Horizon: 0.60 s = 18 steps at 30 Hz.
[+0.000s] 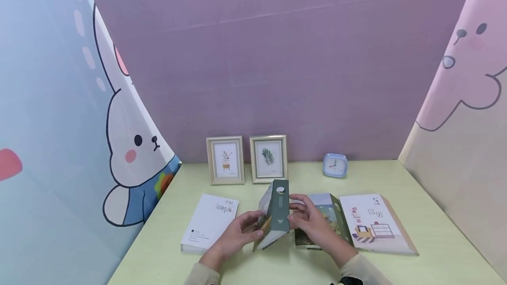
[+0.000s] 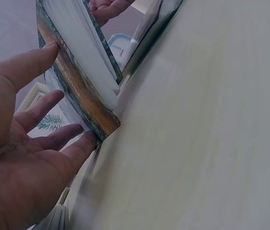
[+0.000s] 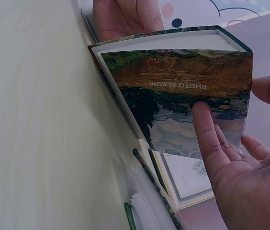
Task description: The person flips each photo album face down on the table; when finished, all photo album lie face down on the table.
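Note:
A photo album (image 1: 280, 208) with a dark green spine is held above the pale table, tilted, spine toward me, covers slightly spread at the page edges. My left hand (image 1: 236, 232) grips its left cover, the thumb at the cover's edge in the left wrist view. On the other side, my right hand (image 1: 310, 221) holds the right cover with fingertips on the picture and the thumb by the spine. In the right wrist view the lettering "PHOTO ALBUM" on that cover (image 3: 173, 105) appears upside down. Another album (image 1: 326, 212) with a painted landscape lies beside my right hand.
To the left lies a white book (image 1: 207, 228). A white album (image 1: 374, 225) with a furniture drawing lies at the right. Two picture frames (image 1: 225, 160) and a blue alarm clock (image 1: 335, 165) stand at the back. Printed curtains (image 1: 277, 56) enclose the table (image 1: 158, 258).

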Each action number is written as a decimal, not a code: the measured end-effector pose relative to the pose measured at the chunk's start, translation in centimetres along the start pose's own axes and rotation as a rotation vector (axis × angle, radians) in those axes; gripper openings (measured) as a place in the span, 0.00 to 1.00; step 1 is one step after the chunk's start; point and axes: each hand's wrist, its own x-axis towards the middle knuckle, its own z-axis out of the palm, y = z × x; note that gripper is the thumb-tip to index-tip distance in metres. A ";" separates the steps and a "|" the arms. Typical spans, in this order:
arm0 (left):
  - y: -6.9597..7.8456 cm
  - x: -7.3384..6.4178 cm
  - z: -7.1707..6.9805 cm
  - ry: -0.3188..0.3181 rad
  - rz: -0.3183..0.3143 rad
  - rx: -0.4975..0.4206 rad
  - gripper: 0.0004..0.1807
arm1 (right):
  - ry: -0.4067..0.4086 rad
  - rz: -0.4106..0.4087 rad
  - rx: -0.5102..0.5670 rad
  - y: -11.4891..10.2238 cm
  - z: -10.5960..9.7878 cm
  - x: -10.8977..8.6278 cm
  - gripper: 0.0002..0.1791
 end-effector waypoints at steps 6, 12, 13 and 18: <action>0.1 0.0 0.0 0.017 -0.011 0.018 0.33 | 0.020 0.007 -0.009 0.4 0.0 0.0 0.35; 0.3 0.0 -0.1 0.045 -0.008 0.030 0.32 | 0.051 0.015 -0.041 0.4 0.0 0.0 0.35; 0.3 0.0 0.0 0.049 -0.010 0.029 0.32 | 0.053 0.018 -0.050 0.4 -0.1 0.0 0.35; 0.4 -0.1 0.0 0.055 -0.011 0.035 0.31 | 0.056 0.031 -0.079 0.5 -0.1 0.0 0.35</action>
